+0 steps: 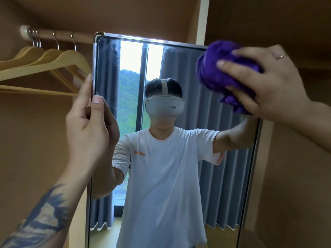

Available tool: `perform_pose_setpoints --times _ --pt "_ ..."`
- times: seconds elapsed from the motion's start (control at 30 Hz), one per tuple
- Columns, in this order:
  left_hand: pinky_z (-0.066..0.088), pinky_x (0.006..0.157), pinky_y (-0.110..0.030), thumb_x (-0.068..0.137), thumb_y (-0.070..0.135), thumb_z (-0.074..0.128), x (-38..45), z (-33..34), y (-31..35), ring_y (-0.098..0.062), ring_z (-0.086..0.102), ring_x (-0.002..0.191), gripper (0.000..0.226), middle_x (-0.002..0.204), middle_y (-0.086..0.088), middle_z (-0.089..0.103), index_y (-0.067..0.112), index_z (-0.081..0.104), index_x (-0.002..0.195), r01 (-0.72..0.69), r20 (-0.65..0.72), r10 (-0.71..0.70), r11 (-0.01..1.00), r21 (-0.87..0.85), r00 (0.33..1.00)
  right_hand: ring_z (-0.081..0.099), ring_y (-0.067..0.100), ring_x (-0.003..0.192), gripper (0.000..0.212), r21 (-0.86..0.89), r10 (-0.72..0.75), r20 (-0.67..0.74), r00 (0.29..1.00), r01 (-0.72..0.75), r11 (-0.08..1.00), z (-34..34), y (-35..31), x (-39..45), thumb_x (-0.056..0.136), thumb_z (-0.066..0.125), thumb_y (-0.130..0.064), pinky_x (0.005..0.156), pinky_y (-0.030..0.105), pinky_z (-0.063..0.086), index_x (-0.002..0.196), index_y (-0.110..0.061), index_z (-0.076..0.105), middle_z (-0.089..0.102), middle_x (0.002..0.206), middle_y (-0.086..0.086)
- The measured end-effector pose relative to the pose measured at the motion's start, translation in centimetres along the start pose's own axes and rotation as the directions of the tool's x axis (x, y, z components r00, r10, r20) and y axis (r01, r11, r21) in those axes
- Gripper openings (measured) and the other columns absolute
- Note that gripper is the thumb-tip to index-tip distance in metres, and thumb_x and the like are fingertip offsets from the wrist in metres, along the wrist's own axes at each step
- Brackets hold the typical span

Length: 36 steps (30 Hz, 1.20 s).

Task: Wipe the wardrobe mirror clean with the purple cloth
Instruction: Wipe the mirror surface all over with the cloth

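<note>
Right hand (268, 81) is up at the mirror's (179, 158) top right corner, fingers curled around the bunched purple cloth (215, 68) and pressing it flat against the glass. The cloth is a crumpled wad, overlapping the mirror's upper right frame edge, with a loose tail hanging out below the palm. A ring (280, 56) shows on one finger of that hand.

Over on the left, the left hand (89, 126) grips the mirror's left edge, thumb lying on the front of the glass and the fingers wrapped behind the frame, so it is grasping the mirror itself. The forearm running down to the near left corner carries a dark tattoo (44, 217).

The mirror stands tall with a thin metallic frame and rounded top corners. The glass near the top left looks hazy and streaked. In the reflection: a person in a white T-shirt wearing a white headset, grey-blue curtains, and a window with a green hillside beyond.

Far left, wooden hangers (44, 63) hang in a row from a rail (59, 35), the nearest one just beside the mirror's left edge. Brown wardrobe panels (295, 176) surround everything.
</note>
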<state>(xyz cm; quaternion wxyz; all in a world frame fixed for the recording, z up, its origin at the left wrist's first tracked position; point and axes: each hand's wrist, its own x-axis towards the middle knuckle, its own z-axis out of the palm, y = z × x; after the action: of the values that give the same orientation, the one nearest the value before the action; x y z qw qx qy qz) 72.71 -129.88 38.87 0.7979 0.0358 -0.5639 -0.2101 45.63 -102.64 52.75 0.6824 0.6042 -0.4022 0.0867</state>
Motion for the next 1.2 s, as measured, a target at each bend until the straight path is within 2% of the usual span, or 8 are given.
perform_pose_setpoints --times 0.07,0.23,0.43,0.53,0.63,0.83,1.0,1.2 --pt "0.035 0.110 -0.006 0.110 0.046 0.048 -0.1 0.1 0.3 0.002 0.047 0.143 0.039 0.151 0.029 0.052 0.051 0.050 0.148 0.001 0.000 -0.001 1.000 0.004 1.000 0.055 0.048 0.107 0.052 0.009 0.091 -0.041 0.995 -0.090 0.996 0.5 -1.7 -0.6 0.104 0.059 -0.037 0.090 0.052 0.044 0.151 -0.018 0.053 0.055 0.143 0.027" --pt "0.036 0.106 -0.004 0.111 0.037 0.049 -0.3 0.1 1.6 0.007 0.049 0.139 0.039 0.144 0.037 0.054 0.051 0.050 0.146 0.009 0.005 -0.009 1.000 0.001 1.000 0.060 0.042 0.105 0.046 0.050 -0.394 0.083 0.915 0.391 0.919 0.8 -2.8 -0.8 0.109 0.050 -0.040 0.083 0.051 0.052 0.151 -0.022 0.045 0.051 0.144 0.021" --pt "0.035 0.103 -0.002 0.110 0.032 0.048 -0.6 0.1 2.0 0.011 0.049 0.136 0.044 0.138 0.043 0.055 0.028 0.050 0.154 0.046 0.031 -0.045 0.999 -0.018 0.999 0.054 0.049 0.111 0.055 0.016 0.238 -0.052 0.970 -0.237 0.971 1.2 -3.4 0.7 0.103 0.056 -0.041 0.089 0.051 0.043 0.154 -0.022 0.049 0.053 0.146 0.022" --pt "0.035 0.105 -0.002 0.110 0.032 0.048 -0.5 0.0 2.1 0.010 0.049 0.137 0.043 0.138 0.043 0.055 0.030 0.050 0.153 0.035 0.023 -0.035 0.999 0.000 0.999 0.057 0.046 0.111 0.056 0.054 -0.106 0.019 0.994 0.105 0.993 1.8 -6.7 0.0 0.101 0.062 -0.039 0.089 0.051 0.046 0.151 -0.020 0.049 0.054 0.145 0.024" --pt "0.036 0.104 -0.002 0.111 0.031 0.048 -0.6 0.1 2.1 0.010 0.051 0.135 0.043 0.137 0.043 0.056 0.029 0.050 0.154 0.034 0.034 -0.034 0.999 -0.006 0.999 0.055 0.038 0.111 0.053 0.084 -0.436 0.078 0.897 0.430 0.899 1.4 -5.0 0.1 0.103 0.059 -0.039 0.087 0.048 0.048 0.152 -0.023 0.044 0.051 0.145 0.021" --pt "0.036 0.108 -0.005 0.111 0.033 0.049 -0.5 0.0 2.0 0.006 0.049 0.139 0.039 0.142 0.038 0.055 0.034 0.052 0.150 0.026 0.024 -0.026 1.000 0.002 0.999 0.057 0.050 0.110 0.055 -0.050 0.081 -0.026 0.996 -0.082 0.995 0.7 -1.1 -0.9 0.106 0.052 -0.045 0.091 0.053 0.042 0.155 -0.021 0.047 0.053 0.146 0.028" --pt "0.036 0.110 -0.007 0.111 0.035 0.048 -0.5 0.1 1.9 0.004 0.049 0.140 0.038 0.146 0.033 0.055 0.041 0.053 0.149 0.031 0.007 -0.031 0.999 0.018 0.999 0.062 0.046 0.102 0.057 0.007 -0.420 0.091 0.903 0.421 0.907 0.3 -1.4 -3.4 0.100 0.063 -0.045 0.079 0.052 0.052 0.150 -0.023 0.046 0.057 0.141 0.027" --pt "0.037 0.105 -0.004 0.112 0.034 0.046 -0.6 0.2 2.0 0.010 0.051 0.134 0.041 0.141 0.037 0.057 0.032 0.053 0.152 0.023 0.001 -0.023 0.999 0.027 1.000 0.055 0.051 0.107 0.058 -0.058 0.104 -0.007 0.995 -0.104 0.993 0.4 0.1 -2.0 0.105 0.050 -0.047 0.089 0.055 0.041 0.158 -0.027 0.040 0.052 0.145 0.027"
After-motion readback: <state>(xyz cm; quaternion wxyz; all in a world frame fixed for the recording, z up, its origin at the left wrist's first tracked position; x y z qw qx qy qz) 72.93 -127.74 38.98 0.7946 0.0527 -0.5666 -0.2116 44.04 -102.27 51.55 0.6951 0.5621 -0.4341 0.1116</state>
